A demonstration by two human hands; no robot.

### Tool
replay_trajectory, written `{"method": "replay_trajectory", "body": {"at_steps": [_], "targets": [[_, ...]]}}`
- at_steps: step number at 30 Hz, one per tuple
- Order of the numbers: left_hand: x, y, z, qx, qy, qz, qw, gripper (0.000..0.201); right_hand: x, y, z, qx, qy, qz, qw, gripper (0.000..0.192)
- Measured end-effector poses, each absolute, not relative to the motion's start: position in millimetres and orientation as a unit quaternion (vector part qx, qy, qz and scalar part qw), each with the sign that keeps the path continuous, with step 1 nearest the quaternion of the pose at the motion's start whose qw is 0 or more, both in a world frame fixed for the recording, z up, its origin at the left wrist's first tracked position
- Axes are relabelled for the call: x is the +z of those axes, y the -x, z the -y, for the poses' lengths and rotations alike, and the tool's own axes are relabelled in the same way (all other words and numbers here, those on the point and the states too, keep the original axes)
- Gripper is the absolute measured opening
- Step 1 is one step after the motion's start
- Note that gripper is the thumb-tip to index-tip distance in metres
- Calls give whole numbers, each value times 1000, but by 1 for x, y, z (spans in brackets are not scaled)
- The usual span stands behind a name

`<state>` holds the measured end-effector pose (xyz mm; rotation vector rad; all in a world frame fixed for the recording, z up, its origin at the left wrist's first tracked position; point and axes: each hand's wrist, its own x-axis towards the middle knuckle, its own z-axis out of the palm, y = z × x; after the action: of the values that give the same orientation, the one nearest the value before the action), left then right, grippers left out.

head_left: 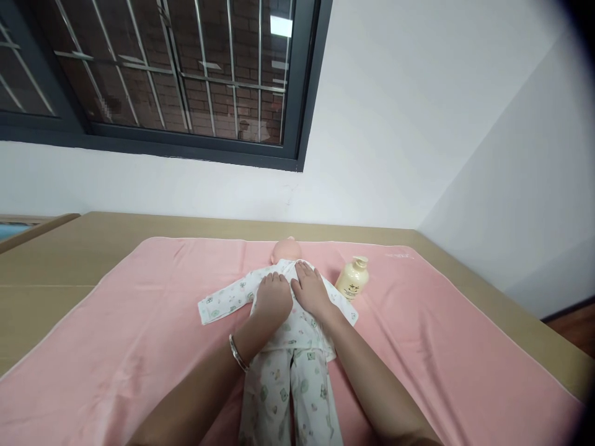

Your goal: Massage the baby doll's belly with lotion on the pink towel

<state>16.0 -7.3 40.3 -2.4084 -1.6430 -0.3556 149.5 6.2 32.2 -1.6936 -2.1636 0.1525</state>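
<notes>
A baby doll (287, 249) lies on a pink sheet, its head toward the wall. It wears a white patterned shirt (297, 328) with long sleeves and matching trousers (311, 396). My left hand (274, 300), a silver bangle on its wrist, rests on the left side of the shirt's chest. Its fingers are curled under, and whatever they hold is hidden. Flat on the other side of the chest lies my right hand (312, 291), fingers stretched out toward the collar. One sleeve reaches out to the left; the other is partly covered by my right arm.
A cream pump bottle (353, 279) stands just right of the doll, close to the right sleeve. The pink sheet (153, 322) is slightly creased and covers much of a wooden table (60, 266). Beyond are a white wall and a barred window (186, 68).
</notes>
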Motion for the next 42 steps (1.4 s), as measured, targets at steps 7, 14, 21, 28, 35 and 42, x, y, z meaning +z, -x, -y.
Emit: {"method": "replay_trajectory", "body": {"at_steps": [7, 14, 21, 28, 35, 42], "targets": [[30, -4, -17, -181, 811, 554, 48, 39, 38, -123, 19, -81, 657, 732, 161, 47], [21, 4, -35, -308, 758, 572, -53, 45, 43, -109, 43, -89, 647, 748, 115, 46], [8, -1, -33, -342, 757, 557, 8, 40, 34, -133, 4, 3, 636, 744, 206, 53], [8, 1, -34, -325, 769, 550, 17, 40, 26, -137, -3, 22, 631, 739, 235, 56], [12, 3, -35, -312, 793, 524, -7, 42, 30, -137, 0, 0, 629, 741, 235, 52], [25, -9, -16, -239, 795, 555, 61, 38, 32, -141, -1, 5, 618, 751, 232, 50]]}}
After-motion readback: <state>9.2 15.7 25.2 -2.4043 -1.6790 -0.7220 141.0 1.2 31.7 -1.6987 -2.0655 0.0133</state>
